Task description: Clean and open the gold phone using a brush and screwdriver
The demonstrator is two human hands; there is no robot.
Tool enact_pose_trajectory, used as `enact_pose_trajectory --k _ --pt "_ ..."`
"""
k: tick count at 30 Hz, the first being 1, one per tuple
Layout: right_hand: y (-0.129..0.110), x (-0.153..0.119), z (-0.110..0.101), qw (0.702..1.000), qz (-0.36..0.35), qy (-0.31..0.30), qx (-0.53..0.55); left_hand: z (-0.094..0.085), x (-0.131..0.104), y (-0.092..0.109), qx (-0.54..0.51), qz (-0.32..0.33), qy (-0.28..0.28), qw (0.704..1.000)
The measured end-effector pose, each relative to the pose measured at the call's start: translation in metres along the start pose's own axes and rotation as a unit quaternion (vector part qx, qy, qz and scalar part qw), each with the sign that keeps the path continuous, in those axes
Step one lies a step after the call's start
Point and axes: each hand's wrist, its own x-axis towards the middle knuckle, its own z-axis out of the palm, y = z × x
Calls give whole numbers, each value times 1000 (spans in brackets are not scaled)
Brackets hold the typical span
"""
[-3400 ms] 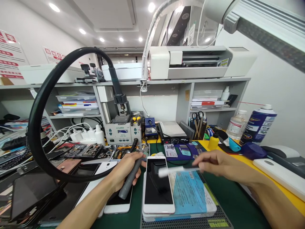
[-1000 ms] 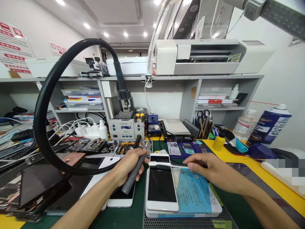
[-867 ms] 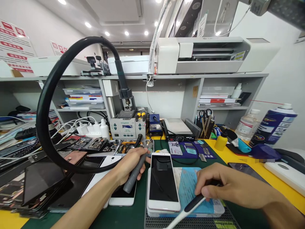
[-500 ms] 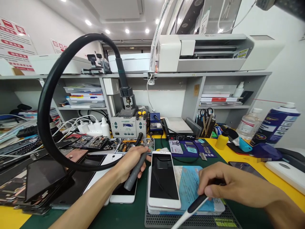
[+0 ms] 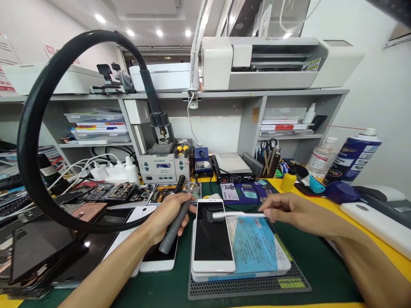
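My left hand is wrapped round the grey handle of a hot-air gun, whose black hose loops up behind it. In my right hand a white toothbrush is pinched near its end and lies level. Its head is over the upper part of a white phone with a dark screen; whether it touches the glass I cannot tell. That phone rests on a blue and white box, which sits on a grey perforated mat.
Another white phone lies under my left hand. Stacked phone parts fill the left side. Behind stand the hot-air station and an opened phone frame. A yellow bottle and a spray can stand at right.
My right hand has moved up and turned the toothbrush from pointing down toward me to lying across the phone's upper part. The whole view has shifted slightly; my left hand keeps its grip.
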Motion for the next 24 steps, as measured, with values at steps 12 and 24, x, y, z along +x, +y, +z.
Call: enact_pose_trajectory --k 12,24 --pt "12 2 -7 999 -29 -14 20 2 1 -1 11 -11 10 1000" --pt "4 -6 -9 993 -43 -94 54 3 1 -1 15 -10 17 1000"
